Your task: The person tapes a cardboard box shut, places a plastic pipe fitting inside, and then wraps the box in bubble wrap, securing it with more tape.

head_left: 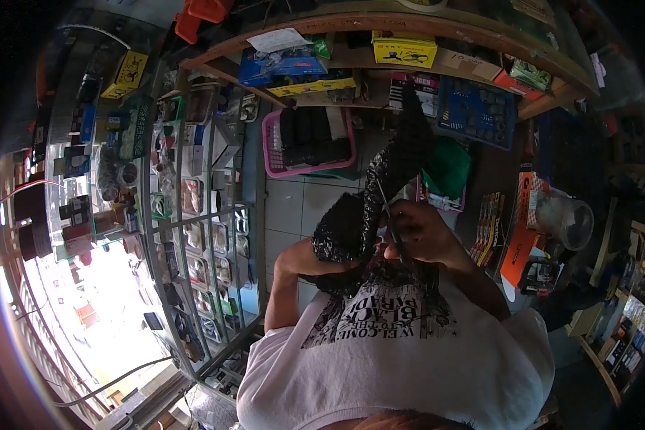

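A black, crinkled, shiny bundle (340, 229) lies across the front of the white shirt, and a long strip of it stretches away toward the shelf. My left hand (312, 259) is closed on the near left side of the bundle, its fingers partly hidden under it. On the right, my right hand (419, 233) is closed around a slim dark tool with a thin blade (385, 201), which lies against the black strip. The exact kind of tool is hard to tell in the dim light.
Beyond my hands stand a pink basket (271, 147) with black items and a blue tray (473, 111) under a wooden shelf (408, 21). Glass display racks (208, 215) line the left. An orange box (517, 251) and a clear container (577, 223) are at the right.
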`<act>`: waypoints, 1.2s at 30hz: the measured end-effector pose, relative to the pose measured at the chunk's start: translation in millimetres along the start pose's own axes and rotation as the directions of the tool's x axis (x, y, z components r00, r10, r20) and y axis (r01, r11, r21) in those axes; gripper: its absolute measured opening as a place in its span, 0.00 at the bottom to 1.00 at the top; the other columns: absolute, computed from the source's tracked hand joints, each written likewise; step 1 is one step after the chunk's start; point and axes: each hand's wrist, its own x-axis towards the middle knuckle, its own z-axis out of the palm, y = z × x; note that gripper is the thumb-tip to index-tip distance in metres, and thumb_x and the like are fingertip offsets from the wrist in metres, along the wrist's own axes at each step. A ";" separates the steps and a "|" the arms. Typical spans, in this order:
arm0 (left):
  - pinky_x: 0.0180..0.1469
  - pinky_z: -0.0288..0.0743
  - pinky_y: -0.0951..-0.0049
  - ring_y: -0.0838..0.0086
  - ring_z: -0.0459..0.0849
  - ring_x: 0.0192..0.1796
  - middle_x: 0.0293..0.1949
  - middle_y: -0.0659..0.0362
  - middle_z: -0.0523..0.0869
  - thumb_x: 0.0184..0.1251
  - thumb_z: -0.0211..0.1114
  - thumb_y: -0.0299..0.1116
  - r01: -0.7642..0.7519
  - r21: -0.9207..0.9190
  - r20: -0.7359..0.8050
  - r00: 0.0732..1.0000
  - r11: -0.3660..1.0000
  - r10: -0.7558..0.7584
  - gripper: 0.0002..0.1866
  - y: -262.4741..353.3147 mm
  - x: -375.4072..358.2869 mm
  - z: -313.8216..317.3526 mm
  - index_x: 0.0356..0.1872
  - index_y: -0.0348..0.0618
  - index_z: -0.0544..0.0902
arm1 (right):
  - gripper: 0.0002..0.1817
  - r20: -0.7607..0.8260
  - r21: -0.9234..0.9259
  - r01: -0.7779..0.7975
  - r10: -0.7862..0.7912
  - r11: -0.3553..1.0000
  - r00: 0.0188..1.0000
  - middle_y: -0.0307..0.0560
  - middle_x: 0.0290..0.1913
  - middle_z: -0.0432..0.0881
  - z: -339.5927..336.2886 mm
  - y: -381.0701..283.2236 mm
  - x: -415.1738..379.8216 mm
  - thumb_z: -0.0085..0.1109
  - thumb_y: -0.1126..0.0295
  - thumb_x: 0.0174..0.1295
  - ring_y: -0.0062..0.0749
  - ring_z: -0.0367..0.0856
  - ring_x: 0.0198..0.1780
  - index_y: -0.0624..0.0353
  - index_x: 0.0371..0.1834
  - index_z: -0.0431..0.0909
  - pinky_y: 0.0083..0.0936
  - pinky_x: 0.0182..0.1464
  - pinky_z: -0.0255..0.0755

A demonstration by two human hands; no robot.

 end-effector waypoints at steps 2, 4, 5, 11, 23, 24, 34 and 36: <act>0.62 0.74 0.68 0.67 0.82 0.57 0.57 0.52 0.84 0.56 0.76 0.28 -0.046 0.145 -0.130 0.989 0.988 0.066 0.29 -7.0 2.5 1.3 0.61 0.39 0.79 | 0.30 0.014 -0.089 -0.015 0.016 0.996 1.000 0.41 0.37 0.88 -4.8 1.2 0.9 0.83 0.66 0.49 0.16 0.83 0.38 0.61 0.54 0.78 0.15 0.39 0.73; 0.65 0.72 0.66 0.63 0.80 0.61 0.60 0.50 0.82 0.52 0.77 0.28 -0.180 0.434 -0.270 0.909 0.883 0.318 0.32 -29.3 11.0 3.8 0.62 0.41 0.79 | 0.31 0.017 -0.285 -0.011 0.017 0.958 1.000 0.40 0.37 0.88 -12.9 6.2 0.0 0.84 0.64 0.48 0.16 0.82 0.38 0.61 0.53 0.78 0.16 0.40 0.72; 0.66 0.71 0.63 0.60 0.79 0.63 0.60 0.49 0.81 0.51 0.77 0.28 -0.205 0.521 -0.315 0.856 0.829 0.410 0.32 -19.0 18.6 6.7 0.62 0.41 0.79 | 0.31 0.027 -0.270 -0.002 0.010 0.963 1.000 0.40 0.36 0.88 -14.0 7.0 -0.6 0.84 0.64 0.48 0.16 0.82 0.37 0.60 0.53 0.79 0.16 0.40 0.72; 0.65 0.71 0.57 0.52 0.77 0.62 0.59 0.49 0.80 0.49 0.77 0.30 -0.426 0.382 -0.330 0.766 0.820 0.552 0.31 -17.7 76.5 28.7 0.59 0.44 0.80 | 0.31 0.048 -0.170 0.060 -0.053 0.984 0.997 0.38 0.35 0.87 -13.2 -4.7 -0.2 0.84 0.63 0.48 0.15 0.81 0.36 0.61 0.53 0.79 0.14 0.39 0.70; 0.52 0.79 0.68 0.68 0.83 0.50 0.47 0.56 0.85 0.66 0.70 0.28 -0.467 0.395 -0.343 0.724 0.791 0.599 0.17 -28.7 121.5 46.9 0.55 0.41 0.81 | 0.30 0.012 -0.089 0.234 -0.234 0.968 0.972 0.37 0.34 0.84 -37.8 -34.9 -13.2 0.84 0.72 0.45 0.15 0.81 0.37 0.62 0.51 0.78 0.13 0.39 0.70; 0.53 0.79 0.68 0.68 0.83 0.50 0.48 0.56 0.85 0.67 0.69 0.28 -0.456 0.422 -0.299 0.745 0.783 0.595 0.17 -30.7 125.4 44.3 0.56 0.40 0.80 | 0.31 -0.037 -0.061 0.233 -0.236 0.971 0.971 0.36 0.33 0.82 -38.2 -34.3 -10.8 0.85 0.71 0.43 0.15 0.80 0.35 0.61 0.50 0.78 0.12 0.35 0.69; 0.67 0.69 0.63 0.63 0.79 0.60 0.58 0.53 0.84 0.60 0.71 0.27 -0.251 0.385 -0.345 0.853 0.888 0.391 0.24 -56.9 127.2 48.4 0.60 0.42 0.80 | 0.32 -0.108 -0.282 0.444 -0.488 0.851 0.866 0.37 0.35 0.84 -72.5 -67.5 -26.8 0.81 0.76 0.47 0.14 0.80 0.36 0.59 0.55 0.74 0.13 0.35 0.69; 0.67 0.68 0.63 0.64 0.79 0.60 0.58 0.53 0.84 0.63 0.67 0.24 -0.217 0.512 -0.413 0.787 0.831 0.459 0.22 -15.2 125.8 47.0 0.60 0.42 0.81 | 0.32 -0.307 -0.394 0.428 -0.555 0.813 0.773 0.38 0.35 0.84 -83.4 -80.0 -37.1 0.81 0.73 0.49 0.13 0.79 0.33 0.58 0.54 0.69 0.14 0.34 0.69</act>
